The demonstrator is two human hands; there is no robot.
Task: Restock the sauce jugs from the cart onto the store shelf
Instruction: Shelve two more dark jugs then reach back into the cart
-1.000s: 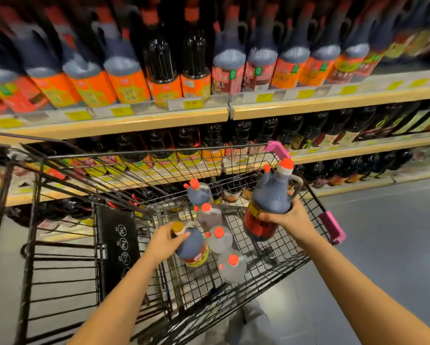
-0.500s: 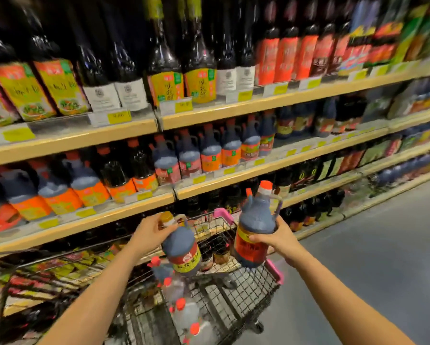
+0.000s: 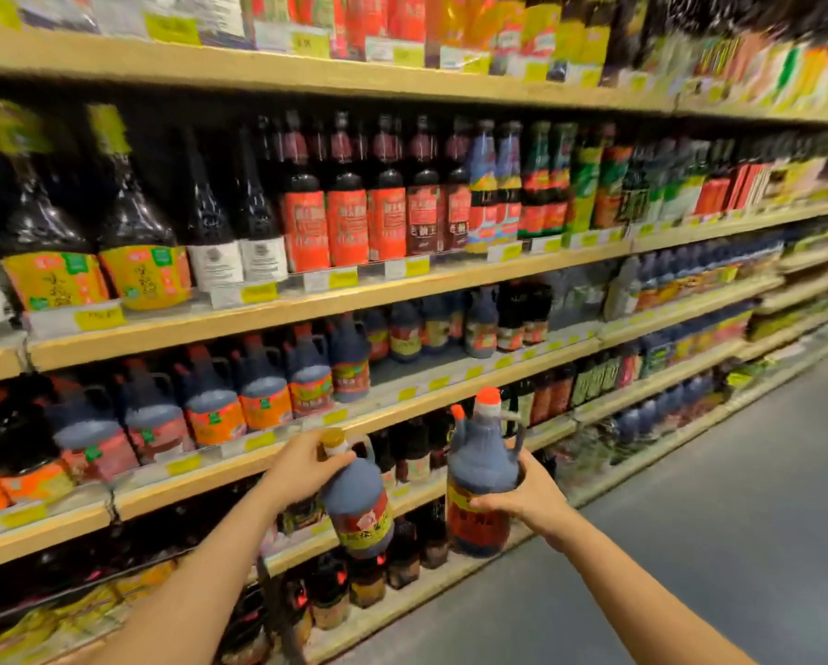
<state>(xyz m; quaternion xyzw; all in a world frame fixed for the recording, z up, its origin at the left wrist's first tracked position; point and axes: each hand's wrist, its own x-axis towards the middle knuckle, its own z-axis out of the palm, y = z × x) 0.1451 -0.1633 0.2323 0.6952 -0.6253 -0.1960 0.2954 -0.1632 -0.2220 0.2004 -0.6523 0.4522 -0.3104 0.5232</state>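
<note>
Hands grip handled plastic jugs — left hand point(image 3: 301, 465) gold-capped jug point(image 3: 360, 501), right hand point(image 3: 529, 496) orange-capped jug point(image 3: 481, 477).

- No text or number can be read on the yellow paper price tags point(image 3: 257, 292) along the wooden shelf edge.
- Printing on the red bottle labels point(image 3: 347, 228) is blurred beyond reading.
</note>
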